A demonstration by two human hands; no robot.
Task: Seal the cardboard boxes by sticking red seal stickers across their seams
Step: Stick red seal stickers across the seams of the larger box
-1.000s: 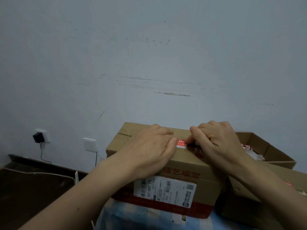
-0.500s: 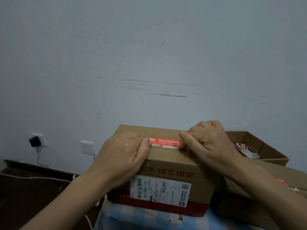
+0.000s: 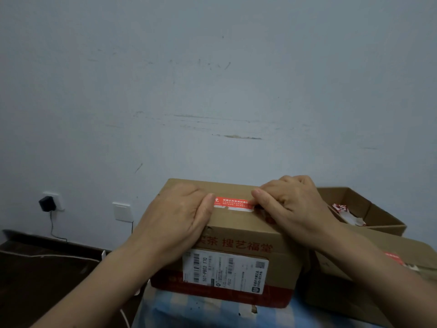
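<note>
Grey wall (image 3: 212, 91), cardboard box (image 3: 248, 233), L hand (image 3: 179, 218) flat fingers (image 3: 205, 210) pressing red seal sticker (image 3: 233, 201), R hand (image 3: 290, 204) fingers pinching its end

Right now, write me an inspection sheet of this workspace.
Surface: blue checked cloth under the boxes.
Job's things: red sticker lies across the top of the shut box; second box at right carries a red label.
Clutter: open box holding paper scraps.
Hands: left hand presses the sticker's left end; right hand pinches its right end.
Cables: black cable from a plugged charger; white cord on the floor.
Surroundings: scuffed wall, wall socket.
</note>
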